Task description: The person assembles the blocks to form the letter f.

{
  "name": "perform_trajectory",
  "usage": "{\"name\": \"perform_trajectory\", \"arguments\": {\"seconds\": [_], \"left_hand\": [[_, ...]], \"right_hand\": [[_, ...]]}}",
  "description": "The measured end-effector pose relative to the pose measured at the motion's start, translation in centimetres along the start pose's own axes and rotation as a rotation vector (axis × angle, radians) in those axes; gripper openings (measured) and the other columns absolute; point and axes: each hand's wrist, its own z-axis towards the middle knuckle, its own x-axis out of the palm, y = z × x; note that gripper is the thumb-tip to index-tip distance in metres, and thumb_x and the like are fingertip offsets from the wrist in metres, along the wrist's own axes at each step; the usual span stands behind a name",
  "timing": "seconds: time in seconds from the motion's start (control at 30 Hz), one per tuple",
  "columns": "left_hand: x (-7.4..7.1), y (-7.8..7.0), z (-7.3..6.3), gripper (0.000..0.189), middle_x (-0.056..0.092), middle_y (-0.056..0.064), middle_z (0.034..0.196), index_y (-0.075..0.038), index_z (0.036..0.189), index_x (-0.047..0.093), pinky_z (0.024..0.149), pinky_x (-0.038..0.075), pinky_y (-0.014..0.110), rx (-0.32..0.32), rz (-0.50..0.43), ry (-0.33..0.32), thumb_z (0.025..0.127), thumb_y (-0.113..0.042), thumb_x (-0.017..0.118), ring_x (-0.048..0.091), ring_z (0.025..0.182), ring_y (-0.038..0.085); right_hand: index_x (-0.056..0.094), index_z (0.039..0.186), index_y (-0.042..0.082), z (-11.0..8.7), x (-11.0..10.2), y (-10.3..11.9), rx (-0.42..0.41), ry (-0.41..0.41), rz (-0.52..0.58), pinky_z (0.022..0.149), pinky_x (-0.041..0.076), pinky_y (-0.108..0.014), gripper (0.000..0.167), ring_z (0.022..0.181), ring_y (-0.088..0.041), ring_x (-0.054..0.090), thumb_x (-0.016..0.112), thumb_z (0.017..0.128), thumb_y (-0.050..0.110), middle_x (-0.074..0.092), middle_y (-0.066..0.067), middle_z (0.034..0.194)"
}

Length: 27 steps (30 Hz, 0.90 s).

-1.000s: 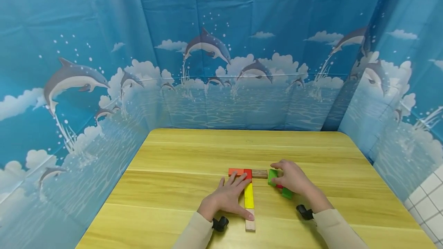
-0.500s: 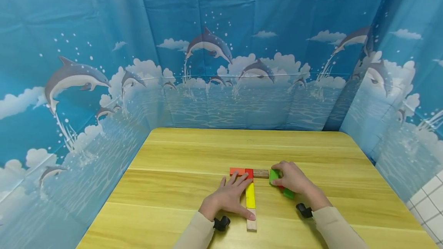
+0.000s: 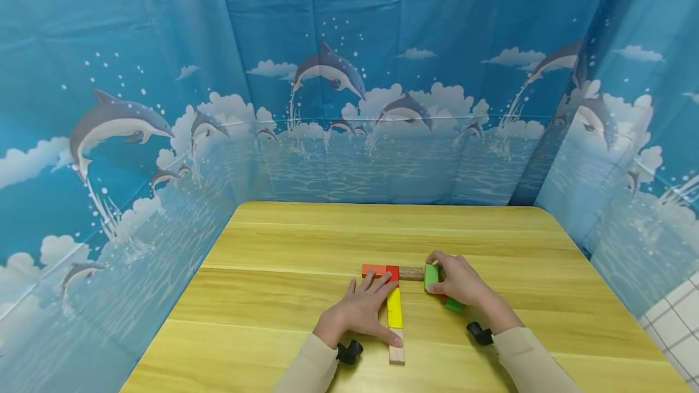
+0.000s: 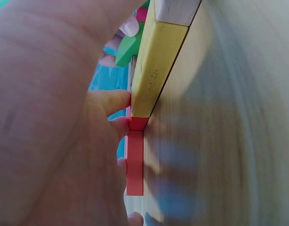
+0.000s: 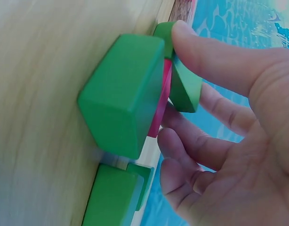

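Note:
My left hand (image 3: 360, 311) lies spread over a row of blocks in the head view. Its fingertips touch the red block (image 3: 393, 273) and the orange block (image 3: 373, 270), and its thumb is on the pale wooden block (image 3: 397, 352). Between those runs a yellow block (image 3: 394, 308). My right hand (image 3: 463, 282) pinches a green block (image 3: 431, 276) between thumb and fingers, beside the end of a brown wooden block (image 3: 411, 273). In the right wrist view, a pinkish-red block (image 5: 162, 96) and a larger green block (image 5: 123, 92) stand close to that thumb.
More green blocks (image 5: 111, 195) show low in the right wrist view. The wooden table (image 3: 306, 241) reaches back to a blue dolphin-print curtain (image 3: 349, 156). Black wrist cameras (image 3: 349, 353) sit under both cuffs, near the tabletop.
My right thumb and fingers have closed onto the green block, which is now tilted a little. My left hand keeps its place on the row of blocks.

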Motion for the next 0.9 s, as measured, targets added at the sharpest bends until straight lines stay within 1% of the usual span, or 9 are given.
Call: {"name": "perform_trajectory", "arguments": {"seconds": [0.17,0.23,0.3,0.4,0.53,0.7,0.9], "left_hand": [[-0.09,-0.17,-0.12,0.113,0.007,-0.004,0.169,-0.029,0.163,0.018,0.115,0.007,0.068,-0.002,-0.015,0.010,0.074,-0.075,0.072,-0.001,0.154,0.029],[-0.15,-0.20,-0.17,0.113,0.007,-0.004,0.169,-0.029,0.163,0.018,0.116,0.007,0.067,-0.002,-0.019,0.015,0.075,-0.075,0.072,-0.001,0.154,0.029],[-0.21,-0.23,-0.21,0.113,0.007,-0.004,0.169,-0.029,0.163,0.018,0.116,0.006,0.067,-0.003,-0.024,0.017,0.075,-0.074,0.072,-0.001,0.154,0.029],[-0.22,-0.22,-0.21,0.113,0.007,-0.004,0.169,-0.028,0.163,0.018,0.116,0.006,0.067,-0.002,-0.020,0.014,0.075,-0.074,0.072,-0.001,0.154,0.030],[-0.11,-0.14,-0.17,0.114,0.007,-0.004,0.169,-0.029,0.163,0.019,0.116,0.007,0.067,-0.007,-0.006,0.008,0.074,-0.076,0.071,0.000,0.154,0.029],[0.01,-0.07,-0.04,0.115,0.007,-0.005,0.169,-0.030,0.163,0.018,0.115,0.008,0.068,-0.007,0.002,0.000,0.073,-0.078,0.071,0.000,0.154,0.029],[0.03,-0.16,0.00,0.114,0.007,-0.004,0.169,-0.030,0.163,0.018,0.115,0.007,0.068,-0.005,-0.003,0.005,0.073,-0.077,0.071,0.000,0.154,0.029]], "right_hand": [[0.058,0.122,0.010,-0.20,-0.01,0.20,0.026,0.016,0.087,0.061,0.050,-0.033,0.052,0.066,-0.018,0.056,0.087,0.079,0.008,0.062,-0.001,0.080],[0.058,0.121,0.011,-0.22,-0.01,0.24,0.035,0.011,0.104,0.061,0.049,-0.034,0.051,0.065,-0.018,0.055,0.086,0.079,0.005,0.061,-0.002,0.079],[0.059,0.120,0.013,-0.21,-0.03,0.23,0.034,0.001,0.109,0.063,0.049,-0.035,0.049,0.066,-0.019,0.055,0.085,0.080,0.004,0.060,-0.002,0.080],[0.061,0.117,0.017,-0.20,-0.14,0.28,0.024,-0.022,0.104,0.068,0.050,-0.036,0.043,0.073,-0.019,0.056,0.083,0.082,0.004,0.061,-0.002,0.085],[0.063,0.116,0.018,-0.20,-0.24,0.33,0.011,-0.026,0.134,0.071,0.053,-0.035,0.037,0.080,-0.019,0.059,0.080,0.086,0.005,0.063,-0.002,0.091],[0.064,0.115,0.018,-0.09,-0.41,0.53,0.017,-0.050,0.163,0.071,0.054,-0.035,0.034,0.081,-0.019,0.060,0.078,0.088,0.004,0.064,-0.003,0.093],[0.064,0.116,0.018,0.00,-0.57,0.72,0.027,-0.083,0.160,0.073,0.056,-0.037,0.033,0.082,-0.020,0.063,0.078,0.088,0.005,0.063,-0.003,0.093]]}}
